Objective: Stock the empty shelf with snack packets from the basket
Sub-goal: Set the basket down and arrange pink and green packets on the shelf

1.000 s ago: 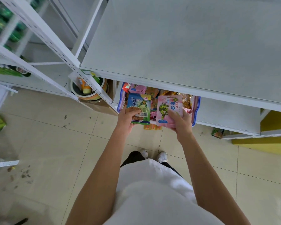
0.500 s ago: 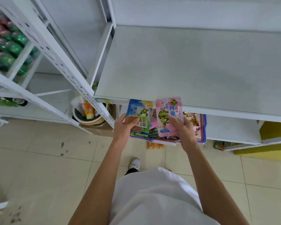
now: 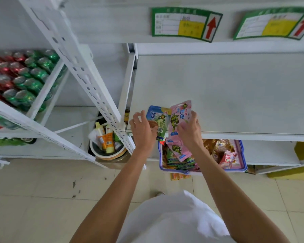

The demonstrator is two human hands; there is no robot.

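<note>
With the left hand (image 3: 143, 130) and the right hand (image 3: 189, 133) gripping a blue packet (image 3: 158, 118) and a pink packet (image 3: 180, 116) in curled fingers, the person should be standing both upright at the shelf's (image 3: 235, 95) near left.

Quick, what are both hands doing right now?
Left hand: holding the blue packet.
Right hand: holding the pink packet.

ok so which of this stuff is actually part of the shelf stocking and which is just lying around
Part of the job:
- blue packet, held in the left hand
- pink packet, held in the right hand
- empty shelf
- basket of snack packets

Just lying about:
- cans on the left rack
- bucket of bottles
- shelf labels
- orange packet on the floor
</note>
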